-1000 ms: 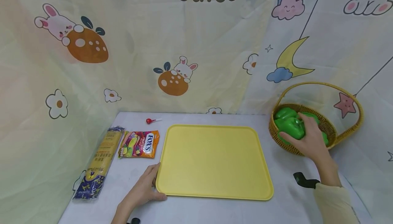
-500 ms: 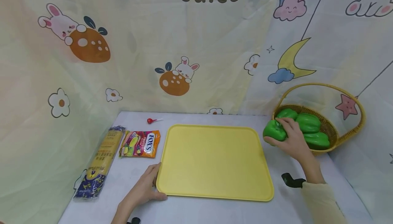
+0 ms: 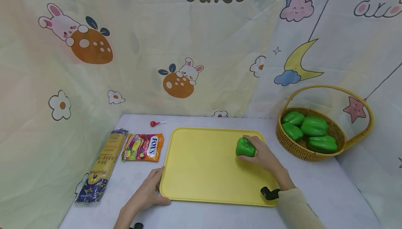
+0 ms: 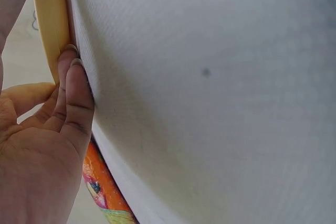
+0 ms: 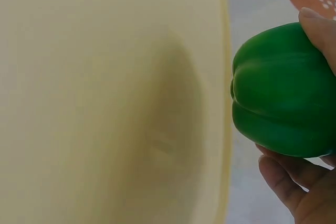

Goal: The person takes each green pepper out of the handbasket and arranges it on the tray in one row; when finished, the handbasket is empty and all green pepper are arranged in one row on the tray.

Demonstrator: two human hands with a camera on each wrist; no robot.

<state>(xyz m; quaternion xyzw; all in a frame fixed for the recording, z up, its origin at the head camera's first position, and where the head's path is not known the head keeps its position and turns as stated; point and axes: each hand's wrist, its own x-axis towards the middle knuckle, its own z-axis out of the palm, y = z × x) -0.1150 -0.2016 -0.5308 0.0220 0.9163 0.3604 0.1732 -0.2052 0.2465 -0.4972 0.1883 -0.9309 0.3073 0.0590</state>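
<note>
Right grip (image 3: 262, 155) around green pepper (image 3: 245, 147)

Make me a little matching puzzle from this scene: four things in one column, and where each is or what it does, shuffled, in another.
Things:
1. lollipop
2. basket
3. left hand
4. right hand

Places or states:
A. touches the tray's edge
B. holds a pepper above the tray
C. lies beyond the candy bag
D. has four green peppers inside

Pairs: 1-C, 2-D, 3-A, 4-B
</note>
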